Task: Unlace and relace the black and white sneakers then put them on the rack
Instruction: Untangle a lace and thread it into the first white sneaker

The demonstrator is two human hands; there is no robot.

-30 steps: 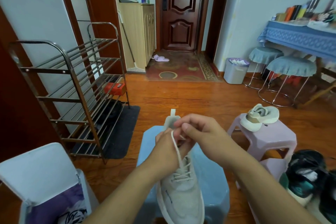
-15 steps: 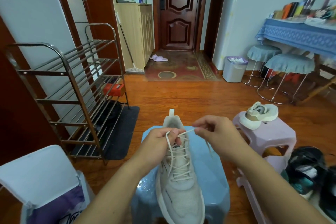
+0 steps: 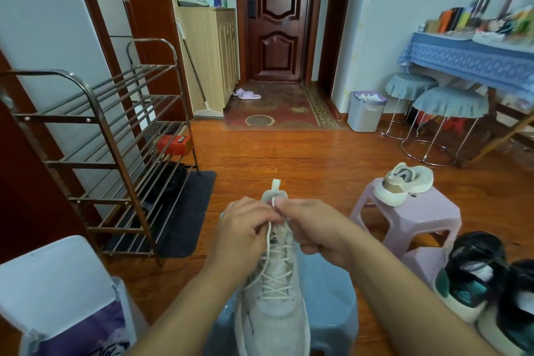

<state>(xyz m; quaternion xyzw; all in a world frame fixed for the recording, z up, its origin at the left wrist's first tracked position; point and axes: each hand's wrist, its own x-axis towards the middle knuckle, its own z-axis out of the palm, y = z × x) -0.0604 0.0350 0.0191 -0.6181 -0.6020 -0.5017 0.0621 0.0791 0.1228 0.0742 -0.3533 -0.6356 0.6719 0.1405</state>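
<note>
A pale grey-white sneaker (image 3: pixel 274 306) lies on a blue plastic stool (image 3: pixel 332 298), toe toward me, its white lace (image 3: pixel 270 254) crossed through the eyelets. My left hand (image 3: pixel 245 231) and my right hand (image 3: pixel 315 231) meet above the shoe's tongue, each pinching a lace end close to the top eyelets. The fingertips nearly touch. A black and white sneaker pair (image 3: pixel 485 289) with teal lining sits on the floor at the lower right. The metal shoe rack (image 3: pixel 115 159) stands at the left, its upper shelves bare.
A lilac stool (image 3: pixel 419 220) to the right carries a cream sneaker (image 3: pixel 404 182). A white bin with an open lid (image 3: pixel 57 298) is at the lower left. A dark mat (image 3: pixel 185 211) lies under the rack, an orange box (image 3: pixel 174 144) on a low shelf. Round stools (image 3: pixel 448 107) and a wastebasket (image 3: pixel 365 111) stand further back.
My right hand, which had pulled a lace end out to the right, has come back to the middle. Both hands now meet over the tongue with the lace ends.
</note>
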